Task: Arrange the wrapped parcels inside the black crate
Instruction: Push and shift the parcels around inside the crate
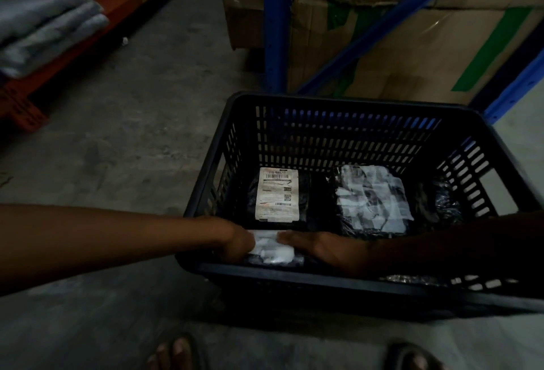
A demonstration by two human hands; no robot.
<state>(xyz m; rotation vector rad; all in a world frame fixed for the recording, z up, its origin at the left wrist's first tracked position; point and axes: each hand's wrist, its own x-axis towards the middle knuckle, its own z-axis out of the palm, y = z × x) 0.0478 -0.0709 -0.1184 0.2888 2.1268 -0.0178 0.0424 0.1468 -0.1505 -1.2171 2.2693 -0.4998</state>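
A black crate [347, 284] with slotted walls sits on the concrete floor [123, 140], seen from above in dim light. Both hands reach into its near end. The left hand [238, 244] comes in over the left rim, and its fingers curl down around the left edge of a pale wrapped parcel [272, 249] lying against the near wall. The right hand [321, 247] lies flat and spread, palm down, on the right side of the same parcel, its fingertips nearly meeting the left hand. Most of that parcel is hidden under the hands and behind the crate's near rim, so its shape cannot be made out.

Farther back on the crate floor lie two more parcels in dark wrap. The left one carries a white shipping label [276, 194] with barcodes, too blurred to read. The right parcel [372, 200] is covered with crumpled pale tape or paper, probably a torn label. Dark shiny wrap [444, 201] shows in the far right corner, partly covered by the right forearm.

Beyond the crate stand blue rack posts [275, 25] and cardboard boxes [426, 54]. At upper left, folded grey cloth [44, 25] rests on an orange shelf [88, 45]. Sandalled toes are cut off by the bottom edge.
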